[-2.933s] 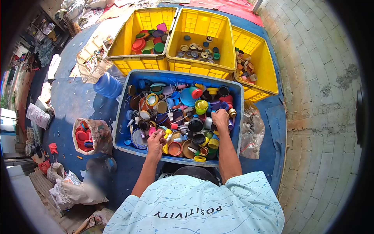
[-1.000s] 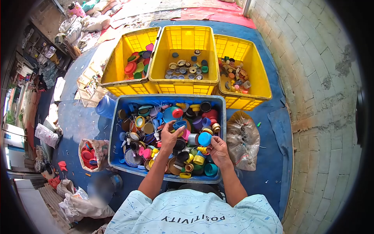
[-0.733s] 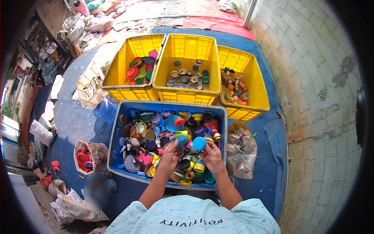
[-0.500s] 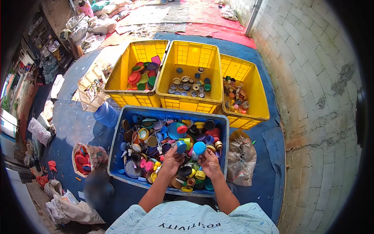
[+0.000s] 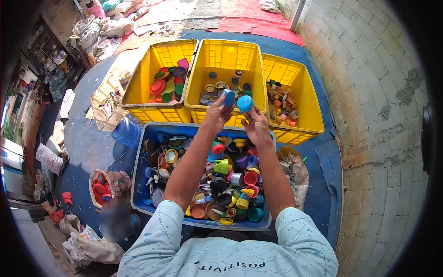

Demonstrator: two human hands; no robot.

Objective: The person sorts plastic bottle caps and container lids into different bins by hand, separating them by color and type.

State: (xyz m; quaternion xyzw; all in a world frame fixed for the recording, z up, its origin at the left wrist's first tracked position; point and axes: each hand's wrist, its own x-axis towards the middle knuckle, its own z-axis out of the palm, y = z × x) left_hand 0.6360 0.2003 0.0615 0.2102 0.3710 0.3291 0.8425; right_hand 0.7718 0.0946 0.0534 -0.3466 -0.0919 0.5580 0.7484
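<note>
My left hand (image 5: 219,114) grips a blue plastic cap (image 5: 228,97) between thumb and fingers. Beside it, my right hand (image 5: 256,123) pinches a lighter blue cap (image 5: 245,103). Both hands are raised over the near edge of the middle yellow crate (image 5: 230,44), which has scattered caps on its floor. Below my forearms is a blue tub (image 5: 137,187) heaped with mixed plastic lids and caps, among them a lime green one (image 5: 222,166) and a red one (image 5: 251,178).
Left of the middle crate stands a yellow crate (image 5: 152,113) with larger colored lids; another yellow crate (image 5: 307,99) with small caps is on the right. A sack of red lids (image 5: 100,187), a blue water jug (image 5: 125,133) and a clear plastic bag (image 5: 295,175) flank the tub. A block wall (image 5: 369,138) runs along the right.
Both hands have moved forward and up from above the blue tub to the middle yellow crate, each carrying its blue cap.
</note>
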